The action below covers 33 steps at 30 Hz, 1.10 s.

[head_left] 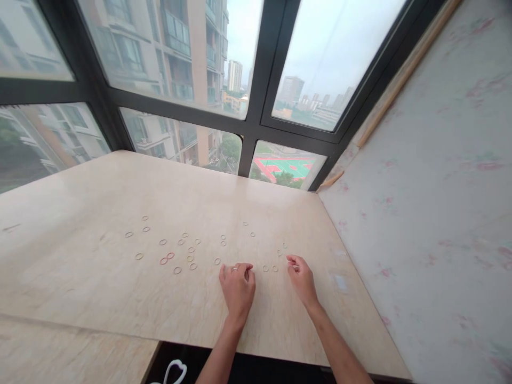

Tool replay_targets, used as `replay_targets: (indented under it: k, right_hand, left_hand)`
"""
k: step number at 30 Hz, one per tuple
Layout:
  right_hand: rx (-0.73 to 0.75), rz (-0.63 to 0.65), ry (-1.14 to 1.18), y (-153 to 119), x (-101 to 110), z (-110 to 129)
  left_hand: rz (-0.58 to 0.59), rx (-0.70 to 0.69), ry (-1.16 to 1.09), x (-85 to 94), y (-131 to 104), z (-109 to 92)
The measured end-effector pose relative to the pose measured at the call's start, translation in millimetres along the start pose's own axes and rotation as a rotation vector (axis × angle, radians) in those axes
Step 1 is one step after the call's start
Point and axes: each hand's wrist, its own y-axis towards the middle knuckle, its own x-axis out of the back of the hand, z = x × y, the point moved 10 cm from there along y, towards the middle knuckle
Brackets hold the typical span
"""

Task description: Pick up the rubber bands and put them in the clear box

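Observation:
Several thin rings that look like small rubber bands lie spread over the pale marble-patterned sill. My left hand [239,288] rests low on the sill with its fingers curled down, a ring on one finger; whatever its fingertips hold is hidden. Just left of it lies a pale band [217,262]. My right hand [302,277] is closed, thumb against bent fingers, and anything in the pinch is too small to make out. Close to its fingertips are a greenish band [279,253] and another pale band [275,269]. Farther left, two red bands [167,258] touch each other.
The marble-patterned sill [100,288] runs up to dark window frames [252,128]. A flowered wall [432,213] bounds it on the right. A clear patch of tape [340,281] sticks near that wall. Below the front edge, a white curved object [176,368] shows in a dark gap.

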Motion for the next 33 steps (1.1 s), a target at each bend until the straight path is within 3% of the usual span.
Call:
replay_targets:
  k: [3, 6, 16, 28, 33]
  right_hand:
    - [-0.039, -0.096, -0.033, -18, 17, -17]
    - [-0.023, -0.101, -0.028, -29, 15, -15]
    - [-0.065, -0.151, 0.003, -23, 19, -17]
    - [-0.105, -0.228, 0.059, -54, 31, 0]
    - [-0.082, -0.15, 0.091, -81, 31, 11]
  left_hand:
    - [0.018, -0.002, 0.022, -1.5, 1, -1]
    - [0.036, 0.001, 0.025, -1.9, 2, -2]
    - [0.059, -0.028, 0.088, -3.0, 3, -8]
    - [0.137, -0.096, 0.023, -2.1, -3, -4]
    - [0.121, -0.106, 0.021, -1.7, -4, -5]
